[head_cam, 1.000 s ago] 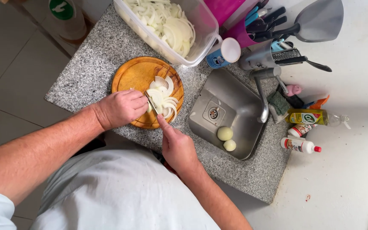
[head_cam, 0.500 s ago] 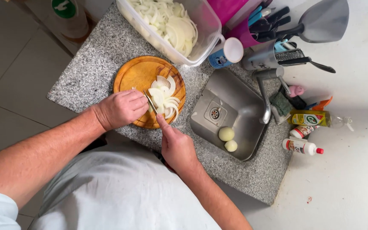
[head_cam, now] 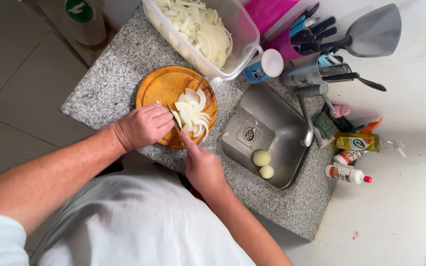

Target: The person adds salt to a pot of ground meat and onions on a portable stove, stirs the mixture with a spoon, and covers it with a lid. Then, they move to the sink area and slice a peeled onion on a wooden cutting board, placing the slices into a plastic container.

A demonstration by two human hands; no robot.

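We see bare granite counter (head_cam: 109, 93) left of the round cutting board (head_cam: 161, 86); the clear tub (head_cam: 232, 44) blocks its far side, the sink (head_cam: 277, 128) opens at right.

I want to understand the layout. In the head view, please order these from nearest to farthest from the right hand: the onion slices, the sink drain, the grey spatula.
From the right hand:
1. onion slices, on the round wooden board just ahead.
2. sink drain, in the steel sink beside the hand.
3. grey spatula, far corner among the utensils.
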